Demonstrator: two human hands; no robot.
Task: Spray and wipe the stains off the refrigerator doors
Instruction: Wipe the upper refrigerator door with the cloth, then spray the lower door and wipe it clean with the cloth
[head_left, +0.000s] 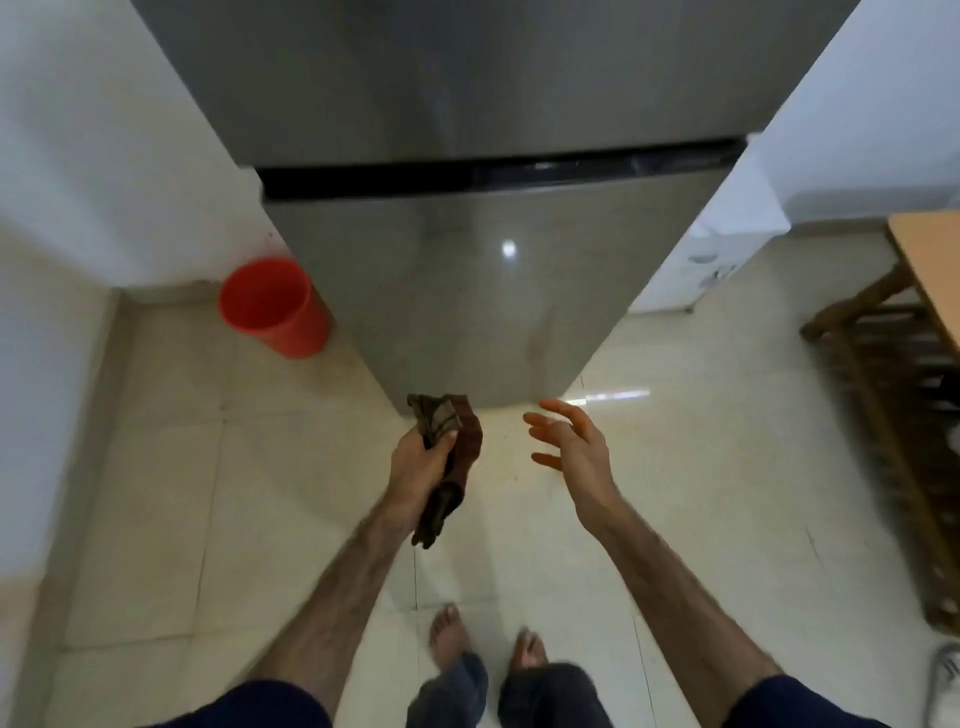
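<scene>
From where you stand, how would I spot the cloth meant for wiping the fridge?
Start at the tall grey refrigerator and look down to the pale tiled floor before it. Two bare arms reach forward there; the left hand grips the cloth. It is a dark brown crumpled rag hanging below the fist, while the right hand holds nothing.

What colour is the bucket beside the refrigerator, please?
Red-orange: the bucket shows clearly in the head view.

Tiled floor (260, 493), refrigerator (467, 291), red bucket (275, 309), wooden table (904, 364)
</scene>
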